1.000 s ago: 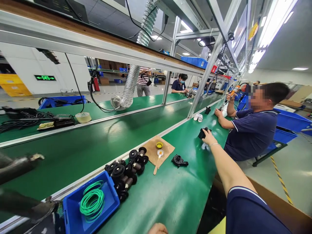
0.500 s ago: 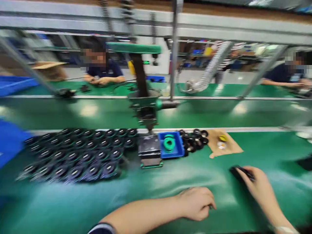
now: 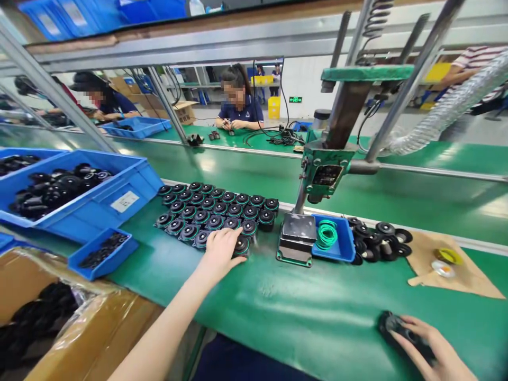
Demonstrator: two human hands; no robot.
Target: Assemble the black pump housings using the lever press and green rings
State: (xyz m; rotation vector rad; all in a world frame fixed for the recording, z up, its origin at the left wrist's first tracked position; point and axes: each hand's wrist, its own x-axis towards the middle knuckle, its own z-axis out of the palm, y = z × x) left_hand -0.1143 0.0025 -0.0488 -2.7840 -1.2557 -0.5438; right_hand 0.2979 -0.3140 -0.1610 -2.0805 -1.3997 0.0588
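My left hand (image 3: 222,248) reaches over the green bench and closes its fingers on a round black part (image 3: 241,245) at the near right corner of a grid of several such parts (image 3: 214,210). My right hand (image 3: 432,346) lies at the lower right with its fingers over a black housing part (image 3: 391,324) on the bench. A green hand press (image 3: 329,164) stands between the two hands, with its base block (image 3: 296,238) just right of the left hand.
A small blue tray (image 3: 344,248) with green rings sits by the press, then loose black parts (image 3: 377,241) and a brown paper (image 3: 468,272) with a yellow tin. Blue bins (image 3: 130,185) of black parts stand left. Other people work across the conveyor (image 3: 238,103).
My view has swung from the right end of the bench to the left. My left hand has moved forward from the near edge onto the grid of black parts. My right hand stays on the black housing.
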